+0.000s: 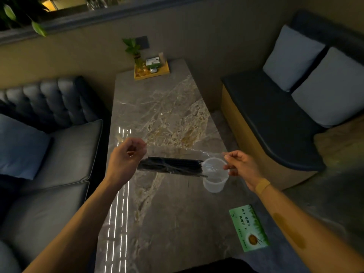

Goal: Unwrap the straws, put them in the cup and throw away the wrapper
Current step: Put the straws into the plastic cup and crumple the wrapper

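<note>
A bundle of black straws [173, 165] hangs level above the marble table [169, 213], inside a clear plastic wrapper [183, 153]. My left hand [128, 156] pinches the wrapper's left end in closed fingers. My right hand [241, 166] pinches its right end, so the film is stretched between them. A clear plastic cup [215, 181] stands upright on the table just below the straws' right tips and to the left of my right hand. No straws are in the cup.
A green printed card [249, 228] lies near the table's right front edge. A yellow tray [151, 70] with a small plant and a box sits at the far end. A dark sofa [49, 154] runs along the left, a cushioned bench [275, 119] along the right.
</note>
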`<act>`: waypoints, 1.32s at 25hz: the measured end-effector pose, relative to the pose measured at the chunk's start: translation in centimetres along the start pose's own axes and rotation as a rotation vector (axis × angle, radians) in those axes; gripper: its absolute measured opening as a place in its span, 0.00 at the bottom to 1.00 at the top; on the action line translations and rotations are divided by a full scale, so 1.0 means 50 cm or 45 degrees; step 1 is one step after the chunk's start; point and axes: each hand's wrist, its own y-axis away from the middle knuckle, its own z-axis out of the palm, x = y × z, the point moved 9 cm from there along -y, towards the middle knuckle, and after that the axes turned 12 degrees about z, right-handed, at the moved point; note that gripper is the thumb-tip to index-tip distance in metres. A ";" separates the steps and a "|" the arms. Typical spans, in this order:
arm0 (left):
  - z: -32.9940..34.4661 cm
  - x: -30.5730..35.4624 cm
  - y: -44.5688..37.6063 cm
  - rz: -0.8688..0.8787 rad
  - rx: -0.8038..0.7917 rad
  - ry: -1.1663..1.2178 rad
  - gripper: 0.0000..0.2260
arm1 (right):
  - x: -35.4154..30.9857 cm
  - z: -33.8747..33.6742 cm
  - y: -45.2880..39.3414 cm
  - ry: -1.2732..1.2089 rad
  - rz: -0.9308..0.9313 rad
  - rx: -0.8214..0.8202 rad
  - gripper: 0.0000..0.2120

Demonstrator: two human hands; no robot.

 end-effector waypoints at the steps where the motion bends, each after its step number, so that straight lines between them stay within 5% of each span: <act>1: 0.002 0.008 -0.005 0.010 -0.004 -0.010 0.10 | 0.003 -0.001 0.000 -0.011 0.006 0.000 0.04; 10: 0.033 0.049 -0.040 0.048 -0.064 -0.078 0.11 | 0.015 -0.002 0.007 -0.115 0.077 -0.013 0.09; 33: 0.158 0.280 -0.162 0.344 -0.201 0.059 0.10 | 0.072 -0.011 -0.005 -0.531 0.257 -0.083 0.02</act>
